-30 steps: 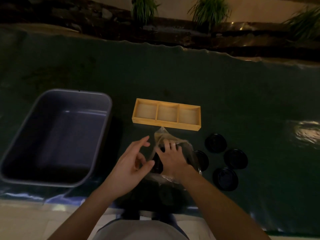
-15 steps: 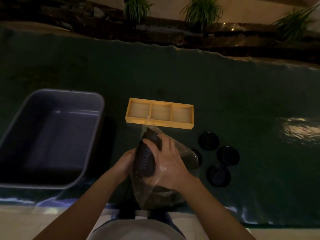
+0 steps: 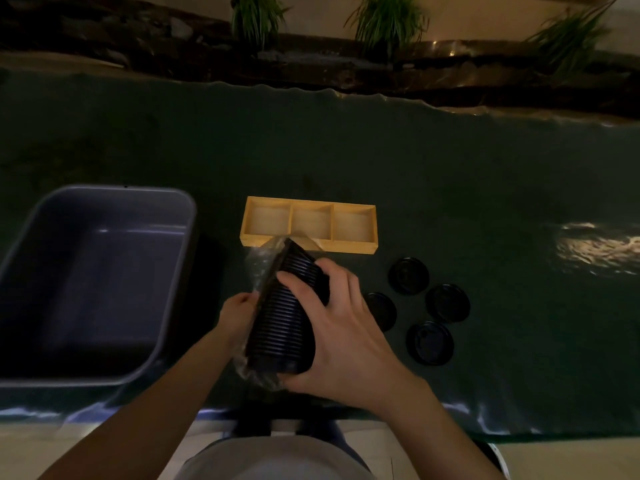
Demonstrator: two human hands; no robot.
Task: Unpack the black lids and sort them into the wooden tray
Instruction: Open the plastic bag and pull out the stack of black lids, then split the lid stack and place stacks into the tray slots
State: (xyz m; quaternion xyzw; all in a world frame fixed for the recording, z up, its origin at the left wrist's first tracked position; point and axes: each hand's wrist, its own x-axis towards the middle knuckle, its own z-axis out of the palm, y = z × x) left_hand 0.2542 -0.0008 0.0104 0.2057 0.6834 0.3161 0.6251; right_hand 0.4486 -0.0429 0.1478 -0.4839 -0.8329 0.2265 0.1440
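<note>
My right hand point(image 3: 341, 329) grips a tall stack of black lids point(image 3: 282, 317), tilted with its top toward the wooden tray point(image 3: 308, 245). A clear plastic bag point(image 3: 258, 263) clings around the stack's left side and bottom. My left hand point(image 3: 237, 313) pinches the bag at the stack's left side. The tray lies just beyond the stack and has three compartments, all showing bare wood. Several loose black lids point(image 3: 408, 275) lie flat on the dark table to the right of my hands; one lid point(image 3: 382, 310) is partly hidden behind my right hand.
A large grey plastic tub point(image 3: 93, 282) stands at the left with nothing visible inside. The dark green table cover point(image 3: 450, 174) stretches far back to a ledge with plants point(image 3: 388, 22). The table's near edge runs just below my forearms.
My right hand has lifted the lid stack up out of the plastic bag, and my left hand now holds the bag beside it. More of the stack shows than half a second ago.
</note>
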